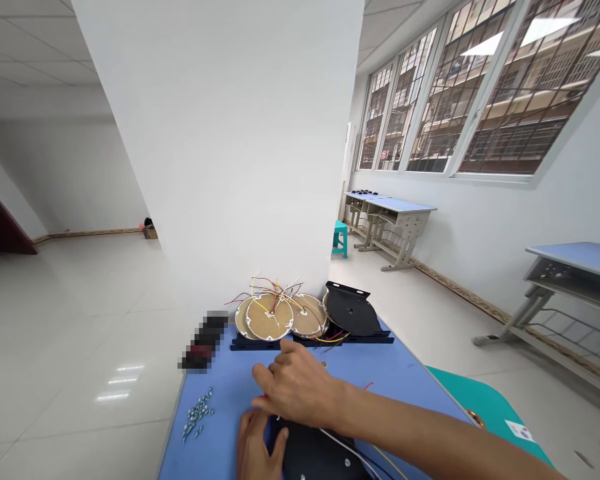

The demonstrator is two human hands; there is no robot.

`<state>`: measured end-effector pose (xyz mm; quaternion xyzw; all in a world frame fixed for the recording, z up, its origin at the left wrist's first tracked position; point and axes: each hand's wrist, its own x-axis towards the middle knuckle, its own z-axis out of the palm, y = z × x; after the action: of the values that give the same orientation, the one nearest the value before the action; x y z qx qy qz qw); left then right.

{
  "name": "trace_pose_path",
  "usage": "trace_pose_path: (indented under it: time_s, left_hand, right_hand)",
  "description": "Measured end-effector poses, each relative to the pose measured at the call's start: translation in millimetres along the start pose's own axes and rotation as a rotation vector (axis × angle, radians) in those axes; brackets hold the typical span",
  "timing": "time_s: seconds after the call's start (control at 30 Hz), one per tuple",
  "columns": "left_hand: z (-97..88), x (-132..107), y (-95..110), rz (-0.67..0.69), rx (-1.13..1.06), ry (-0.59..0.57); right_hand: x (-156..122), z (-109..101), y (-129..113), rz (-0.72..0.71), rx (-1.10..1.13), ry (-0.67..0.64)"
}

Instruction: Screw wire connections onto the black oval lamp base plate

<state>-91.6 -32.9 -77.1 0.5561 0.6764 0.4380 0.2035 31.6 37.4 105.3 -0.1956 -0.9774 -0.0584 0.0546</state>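
Note:
A black metal plate [320, 453] with a few silver screws in its face lies at the near edge of the blue desk. White, yellow and black wires run out beside it. My left hand [257, 447] grips the plate's left side, thumb on top and fingers around the edge. Above the plate's far left corner, my right hand [300, 383] is closed with its fingers curled; whatever it holds is hidden by the hand. My right forearm crosses over the plate and covers part of it. A loose pile of small silver screws [197, 415] lies to the left of my hands.
Tan round discs [270, 317] with white rims and coloured wires rest on black brackets at the desk's [225, 373] back. Beside them leans a black bracket plate [353, 310]. A pixelated dark object [205, 340] sits back left. A teal stool [485, 400] stands right; a white pillar [230, 167] rises behind.

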Motion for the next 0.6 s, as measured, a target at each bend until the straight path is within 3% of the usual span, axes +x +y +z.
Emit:
trace_pose_path:
  time_s: [0.13, 0.27, 0.43, 0.53, 0.6]
  left_hand:
    - [2.2, -1.0, 1.9, 0.015, -0.011, 0.054]
    - [5.7, -3.3, 5.8, 0.01, -0.015, 0.121]
    - [6.5, -4.7, 7.1, 0.04, -0.034, 0.126]
    - [7.2, -5.2, 7.0, 0.027, -0.011, 0.141]
    - [7.9, -5.7, 6.9, 0.033, -0.009, 0.141]
  right_hand:
    - [-1.3, -2.6, -0.1, -0.04, 0.08, 0.064]
    - [-2.3, -5.1, -0.9, 0.023, 0.024, -0.02]
    - [-5.2, -7.5, -2.7, -0.022, 0.111, 0.033]
    - [-6.2, -6.2, -3.3, 0.071, 0.042, -0.03]
    - [-6.8, -4.6, -3.1, 0.083, 0.055, 0.015]
